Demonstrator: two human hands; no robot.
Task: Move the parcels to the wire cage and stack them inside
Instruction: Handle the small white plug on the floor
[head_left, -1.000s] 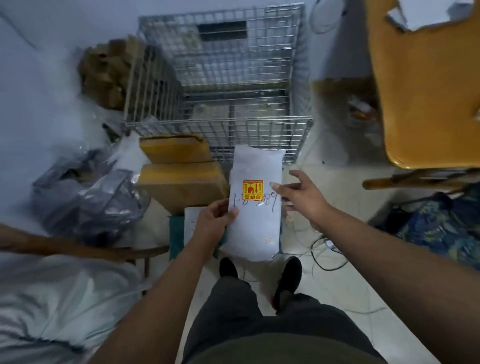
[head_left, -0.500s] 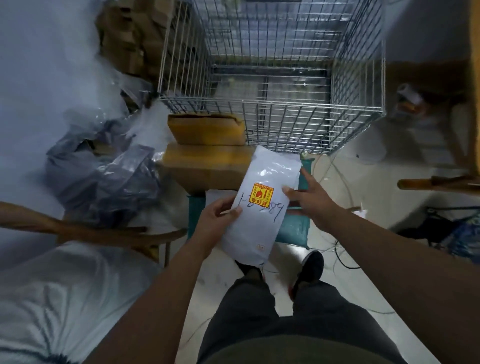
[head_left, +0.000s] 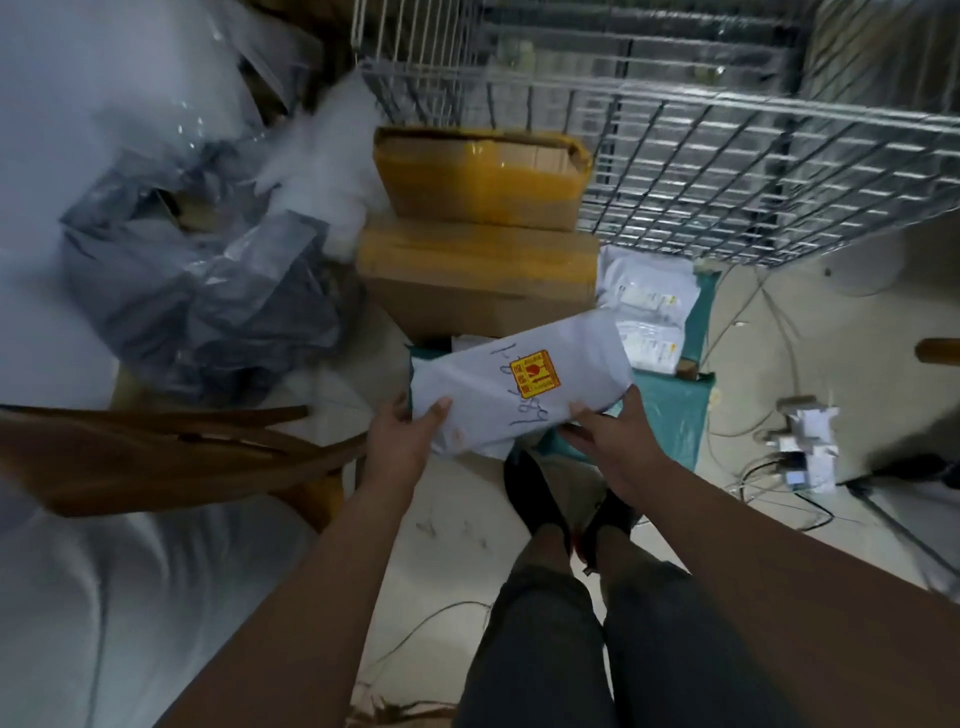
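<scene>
A white parcel bag (head_left: 519, 384) with a yellow-red sticker and handwritten numbers lies tilted between both hands. My left hand (head_left: 405, 441) grips its lower left end, thumb on top. My right hand (head_left: 608, 441) holds its lower right edge from beneath, fingers curled round it. The wire cage (head_left: 753, 171) stands just ahead at upper right, its front wall near. Two cardboard boxes wrapped in yellow tape (head_left: 478, 176) (head_left: 472, 275) are stacked left of the cage. More white parcels (head_left: 649, 306) lie on a teal surface (head_left: 670, 410) under the bag.
A heap of grey plastic bags (head_left: 208, 291) sits at left, beside a wooden chair frame (head_left: 171, 452). Cables and a small white device (head_left: 805, 447) lie on the floor at right. My feet (head_left: 561, 509) stand below the parcel.
The view has moved closer to the cage and boxes. The white parcel has turned from upright to nearly sideways and lowered, and my right hand has shifted under its right edge.
</scene>
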